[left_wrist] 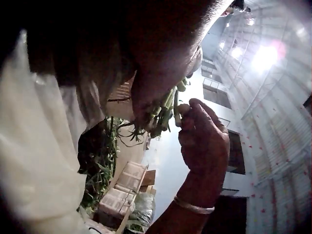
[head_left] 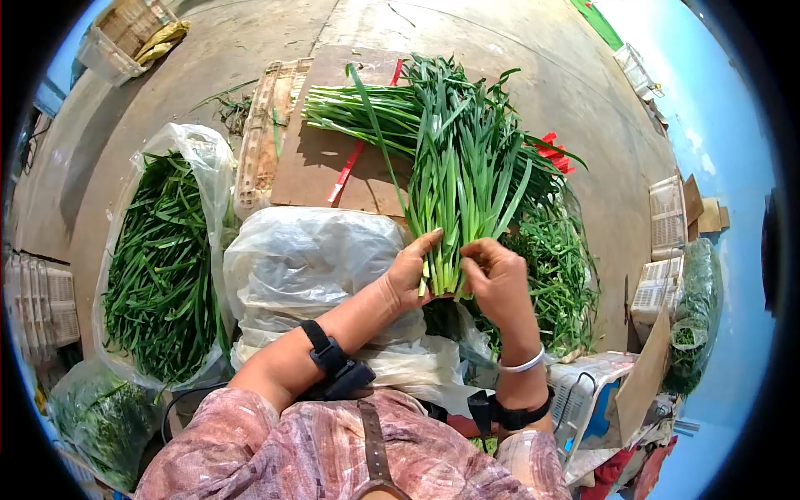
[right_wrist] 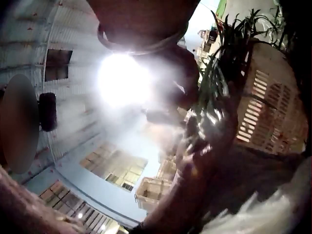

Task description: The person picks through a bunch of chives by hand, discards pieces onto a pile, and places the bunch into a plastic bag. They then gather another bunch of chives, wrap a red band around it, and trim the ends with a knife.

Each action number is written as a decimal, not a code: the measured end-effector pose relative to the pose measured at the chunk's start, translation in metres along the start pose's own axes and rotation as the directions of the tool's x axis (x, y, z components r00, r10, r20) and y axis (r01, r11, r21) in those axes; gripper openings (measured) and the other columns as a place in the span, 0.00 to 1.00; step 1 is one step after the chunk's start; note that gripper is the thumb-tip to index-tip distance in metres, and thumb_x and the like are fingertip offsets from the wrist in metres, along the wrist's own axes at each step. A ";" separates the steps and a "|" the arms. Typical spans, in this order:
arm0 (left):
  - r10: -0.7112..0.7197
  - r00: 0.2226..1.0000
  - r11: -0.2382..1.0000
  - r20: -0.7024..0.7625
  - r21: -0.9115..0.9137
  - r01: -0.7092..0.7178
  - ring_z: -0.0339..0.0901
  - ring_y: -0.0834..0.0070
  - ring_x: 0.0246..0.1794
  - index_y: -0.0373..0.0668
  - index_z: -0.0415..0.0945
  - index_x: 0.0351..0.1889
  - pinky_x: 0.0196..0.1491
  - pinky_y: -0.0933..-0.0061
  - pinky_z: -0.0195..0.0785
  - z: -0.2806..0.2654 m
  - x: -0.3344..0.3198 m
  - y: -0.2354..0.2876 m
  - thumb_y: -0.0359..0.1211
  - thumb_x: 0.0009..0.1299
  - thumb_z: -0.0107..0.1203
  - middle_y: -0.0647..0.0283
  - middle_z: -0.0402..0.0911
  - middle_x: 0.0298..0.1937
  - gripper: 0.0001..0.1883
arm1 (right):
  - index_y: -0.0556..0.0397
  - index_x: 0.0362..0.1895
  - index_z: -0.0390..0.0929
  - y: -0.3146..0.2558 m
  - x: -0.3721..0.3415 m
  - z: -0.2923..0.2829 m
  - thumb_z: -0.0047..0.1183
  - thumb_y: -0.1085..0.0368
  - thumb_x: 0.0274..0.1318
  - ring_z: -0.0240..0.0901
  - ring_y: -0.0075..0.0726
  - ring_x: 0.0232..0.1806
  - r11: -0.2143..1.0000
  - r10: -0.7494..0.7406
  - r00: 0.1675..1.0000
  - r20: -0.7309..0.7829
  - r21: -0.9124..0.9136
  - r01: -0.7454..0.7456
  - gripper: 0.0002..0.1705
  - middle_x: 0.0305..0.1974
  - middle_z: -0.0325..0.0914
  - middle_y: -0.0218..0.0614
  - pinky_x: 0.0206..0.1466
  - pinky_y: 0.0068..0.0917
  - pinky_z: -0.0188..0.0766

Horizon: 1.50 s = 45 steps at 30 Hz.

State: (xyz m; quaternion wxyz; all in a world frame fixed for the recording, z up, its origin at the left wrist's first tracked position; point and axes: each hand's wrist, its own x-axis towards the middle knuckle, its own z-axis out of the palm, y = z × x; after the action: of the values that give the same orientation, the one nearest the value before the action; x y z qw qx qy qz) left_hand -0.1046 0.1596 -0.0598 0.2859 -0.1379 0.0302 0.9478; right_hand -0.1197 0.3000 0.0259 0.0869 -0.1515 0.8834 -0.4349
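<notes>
OK, nearest: person's patterned top (head_left: 325,450), both arms reaching out from it, w/ a white bracelet (head_left: 523,362) on the right wrist. Left hand (head_left: 408,268) grips a bunch of leafy greens (head_left: 454,192) close to its cut stem ends, thumb toward the front; right hand (head_left: 500,275) has bent fingers at the right edge of those ends, thumb & index pinching there. Bunch runs stem ends near, leaves far. Left of it, a plastic-covered pile (head_left: 317,250); further left, a big clear bag (head_left: 200,142) of loose greens. Just right, heaped greens (head_left: 558,283). Farther, the surface, a brown board (head_left: 304,175) w/ red tape (head_left: 347,169); 2nd bunch (head_left: 367,110) lies crosswise on it, stems left, partly behind the held one. Far left on the floor (head_left: 242,33), a crate (head_left: 110,60) w/ yellow cloth (head_left: 163,40).
</notes>
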 end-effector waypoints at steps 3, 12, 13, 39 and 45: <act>-0.022 1.000 1.000 0.018 -0.007 0.022 0.79 0.62 0.44 0.40 0.71 0.52 0.51 0.56 0.72 0.005 -0.003 0.000 0.49 0.73 0.38 0.56 0.79 0.46 0.24 | 0.55 0.34 0.79 -0.008 -0.007 0.009 0.58 0.68 0.46 0.77 0.45 0.29 0.916 -0.079 0.997 -0.008 -0.395 0.070 0.08 0.29 0.77 0.45 0.32 0.34 0.73; -0.073 0.992 0.994 0.105 -0.068 0.080 0.80 0.61 0.37 0.41 0.72 0.49 0.47 0.57 0.72 -0.002 0.000 0.001 0.51 0.73 0.38 0.54 0.81 0.40 0.24 | 0.51 0.36 0.78 -0.016 -0.004 0.020 0.58 0.61 0.48 0.76 0.49 0.34 0.835 0.056 0.998 -0.039 -0.546 -0.068 0.11 0.34 0.77 0.44 0.37 0.40 0.73; -0.086 0.983 0.991 0.162 -0.088 0.101 0.80 0.61 0.34 0.41 0.72 0.48 0.45 0.58 0.73 -0.004 0.000 0.002 0.52 0.72 0.38 0.54 0.81 0.37 0.24 | 0.51 0.36 0.78 -0.016 -0.003 0.021 0.58 0.61 0.48 0.76 0.50 0.34 0.811 0.080 0.996 -0.033 -0.579 -0.084 0.11 0.35 0.77 0.44 0.38 0.40 0.73; -0.075 0.994 0.986 0.086 0.155 0.061 0.79 0.76 0.40 0.47 0.77 0.41 0.48 0.66 0.72 0.000 -0.005 0.000 0.43 0.70 0.52 0.68 0.81 0.38 0.12 | 0.53 0.36 0.72 -0.012 0.018 0.037 0.58 0.67 0.44 0.76 0.54 0.34 0.768 0.108 0.992 -0.071 -0.628 -0.129 0.12 0.34 0.75 0.43 0.36 0.43 0.73; -0.038 0.998 0.984 0.044 0.178 0.029 0.79 0.74 0.43 0.45 0.76 0.45 0.50 0.65 0.72 -0.003 -0.003 -0.001 0.43 0.70 0.50 0.65 0.81 0.42 0.14 | 0.53 0.34 0.70 -0.009 0.014 0.039 0.56 0.67 0.44 0.76 0.55 0.32 0.778 0.060 0.986 -0.153 -0.612 -0.142 0.12 0.31 0.75 0.44 0.34 0.45 0.73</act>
State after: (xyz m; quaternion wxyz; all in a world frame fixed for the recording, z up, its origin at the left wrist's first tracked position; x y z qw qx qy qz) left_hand -0.1004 0.1586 -0.0622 0.3136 -0.0900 0.1055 0.9394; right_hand -0.1202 0.2611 0.0088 -0.0001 -0.0965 0.9876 -0.1238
